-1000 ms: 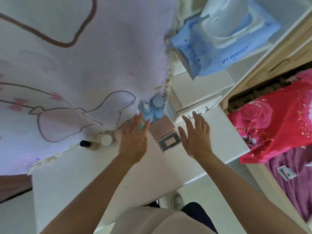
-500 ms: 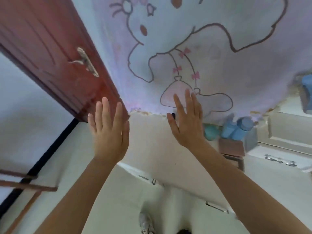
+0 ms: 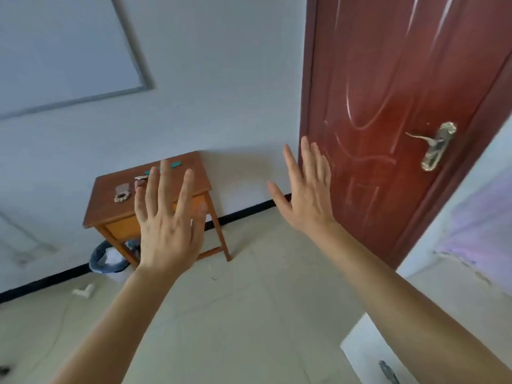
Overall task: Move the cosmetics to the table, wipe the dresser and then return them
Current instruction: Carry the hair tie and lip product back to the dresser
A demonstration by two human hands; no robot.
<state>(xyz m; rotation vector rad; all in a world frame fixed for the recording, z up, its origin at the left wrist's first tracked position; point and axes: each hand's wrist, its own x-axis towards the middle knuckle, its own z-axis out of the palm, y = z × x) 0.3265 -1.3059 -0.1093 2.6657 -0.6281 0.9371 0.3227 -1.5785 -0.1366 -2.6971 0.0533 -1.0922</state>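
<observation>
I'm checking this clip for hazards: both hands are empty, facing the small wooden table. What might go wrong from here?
1. The wooden table already holds small items, so added cosmetics may crowd towards its edges and fall.
2. A white scrap lies on the floor near the table; it might get stepped on.
</observation>
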